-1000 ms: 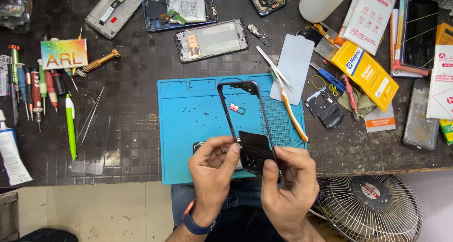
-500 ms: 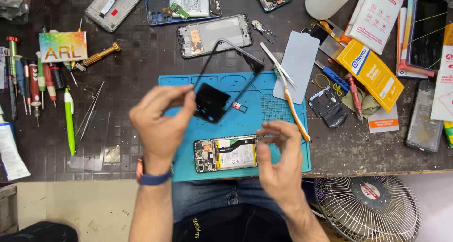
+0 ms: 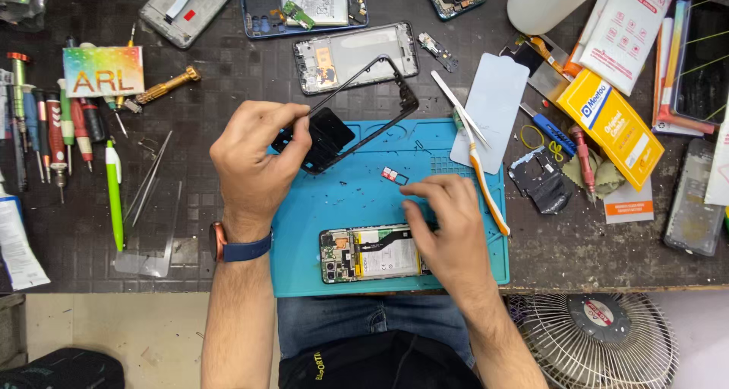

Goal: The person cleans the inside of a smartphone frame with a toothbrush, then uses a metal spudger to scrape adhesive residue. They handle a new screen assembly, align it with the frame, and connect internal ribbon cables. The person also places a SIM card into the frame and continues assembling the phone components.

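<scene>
1. We are partway through stripping a phone: our left hand (image 3: 254, 161) is clamped on a black phone frame (image 3: 345, 119), lifted clear and held tilted above the top left of the blue work mat (image 3: 334, 199).
2. Our right hand (image 3: 448, 222) lies fingers-down, loosely spread, gripping nothing, on the right end of the opened phone body (image 3: 372, 254), which lies flat at the mat's near edge.
3. The two hands are well apart; the frame is up and left of the phone body.
4. A small card tray (image 3: 394, 176) lies on the mat just beyond our right fingertips.
5. We judge the frame needs setting aside gently before the exposed board is worked.
</scene>
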